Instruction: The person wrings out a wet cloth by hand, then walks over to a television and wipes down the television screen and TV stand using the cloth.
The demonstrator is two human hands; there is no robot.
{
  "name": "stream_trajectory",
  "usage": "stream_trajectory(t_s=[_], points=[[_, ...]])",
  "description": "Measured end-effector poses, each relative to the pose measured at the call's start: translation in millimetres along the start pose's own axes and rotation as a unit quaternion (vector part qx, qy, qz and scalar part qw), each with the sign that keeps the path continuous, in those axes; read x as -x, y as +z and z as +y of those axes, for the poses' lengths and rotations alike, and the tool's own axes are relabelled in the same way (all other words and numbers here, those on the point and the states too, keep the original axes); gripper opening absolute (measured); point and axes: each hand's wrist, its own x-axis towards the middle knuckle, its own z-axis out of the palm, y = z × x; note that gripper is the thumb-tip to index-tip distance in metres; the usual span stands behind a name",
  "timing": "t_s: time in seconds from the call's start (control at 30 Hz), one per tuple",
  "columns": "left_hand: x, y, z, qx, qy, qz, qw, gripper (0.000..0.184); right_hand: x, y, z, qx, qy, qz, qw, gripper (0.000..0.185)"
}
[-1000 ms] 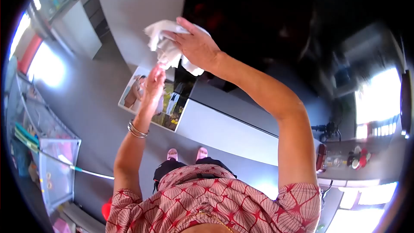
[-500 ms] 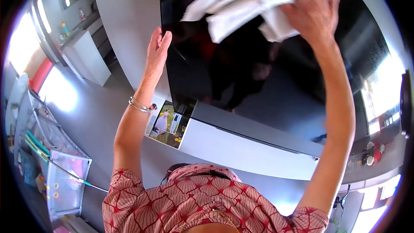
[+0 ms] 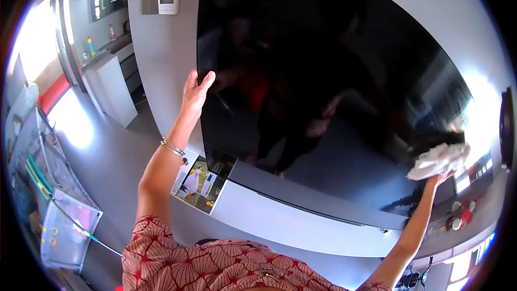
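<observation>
A large black television (image 3: 323, 75) with a glossy screen fills the middle of the view, showing a dark reflection of a person. At its lower right part, my right hand (image 3: 446, 177) holds a crumpled white cloth (image 3: 439, 161) against or close to the screen; the cloth hides most of the fingers. My left hand (image 3: 197, 96) is raised at the television's left edge, thumb apart from the fingers. Whether it presses on the edge I cannot tell. Silver bracelets (image 3: 172, 147) circle the left wrist.
Below the television runs a white ledge (image 3: 280, 221), with a photo panel (image 3: 202, 183) at its left end. A thermostat (image 3: 168, 1) is on the wall at upper left. A mesh playpen (image 3: 70, 226) stands at lower left. Red and white flowers (image 3: 463, 213) are at right.
My right hand has swept the white cloth from the upper part of the screen down to its lower right. The camera view has shifted; my left hand stays by the left edge.
</observation>
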Motion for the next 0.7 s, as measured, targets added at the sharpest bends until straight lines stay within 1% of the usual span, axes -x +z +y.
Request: stream_trajectory(t_s=[0.03, 0.07, 0.1, 0.13, 0.17, 0.2, 0.23, 0.3, 0.33, 0.4, 0.43, 0.5, 0.6, 0.67, 0.7], points=[[-1.4, -1.0, -3.4, 0.006, 0.010, -0.013, 1.000, 0.030, 0.0, -6.2, -3.1, 0.045, 0.043, -0.103, 0.993, 0.048], [-1.4, 0.8, -3.2, 0.013, 0.017, -0.011, 1.000, 0.031, -1.9, -13.7, -4.8, 0.105, 0.057, -0.208, 0.971, 0.046], [-3.2, -0.2, -6.1, 0.014, 0.020, -0.011, 1.000, 0.031, -9.5, -22.5, -4.2, 0.160, 0.025, -0.331, 0.930, 0.044], [-5.6, -1.7, -11.0, 0.017, -0.004, -0.017, 1.000, 0.031, 0.4, 27.9, 43.4, -0.226, 0.160, -0.144, 0.950, 0.035], [-6.6, -3.0, -11.5, 0.020, -0.028, -0.022, 0.999, 0.032, 7.3, 33.3, 40.6, -0.565, 0.262, 0.073, 0.779, 0.027], [-6.8, -3.7, -12.3, -0.002, -0.033, -0.018, 0.999, 0.034, 10.5, 33.7, 40.7, -0.390, 0.134, 0.152, 0.898, 0.021], [-7.0, -3.6, -14.3, -0.002, -0.034, -0.017, 0.999, 0.034, 8.2, 18.1, 18.0, -0.269, 0.116, 0.122, 0.948, 0.019], [-6.2, -1.4, -13.7, 0.029, -0.004, -0.015, 0.999, 0.031, -8.3, -14.4, -18.5, -0.200, 0.122, 0.016, 0.972, 0.016], [-6.9, -2.0, -15.4, 0.022, -0.011, -0.013, 1.000, 0.032, -18.8, -34.7, -42.8, -0.186, 0.118, -0.029, 0.975, 0.015], [-10.0, -4.4, -19.6, 0.024, -0.008, -0.017, 1.000, 0.032, -35.3, -76.1, -90.8, -0.171, 0.104, -0.106, 0.974, 0.013], [-12.1, -4.8, -24.2, 0.028, -0.002, -0.023, 0.999, 0.032, -43.0, -107.3, -123.3, -0.168, 0.102, -0.164, 0.967, 0.012], [-13.3, -1.0, -27.5, 0.007, -0.036, -0.022, 0.999, 0.032, -57.9, -77.1, -147.9, -0.169, 0.044, -0.027, 0.984, 0.012], [-12.6, -3.2, -25.9, 0.027, -0.056, -0.038, 0.997, 0.036, -63.8, -73.7, -204.1, -0.192, -0.023, 0.113, 0.975, 0.015], [-12.4, -3.8, -19.7, -0.007, -0.053, -0.061, 0.997, 0.056, -69.4, -79.2, -243.8, -0.206, -0.055, 0.174, 0.962, 0.018], [-13.2, -6.7, -24.8, -0.009, -0.057, -0.060, 0.997, 0.056, -71.1, -83.0, -260.3, -0.212, -0.068, 0.194, 0.955, 0.019]])
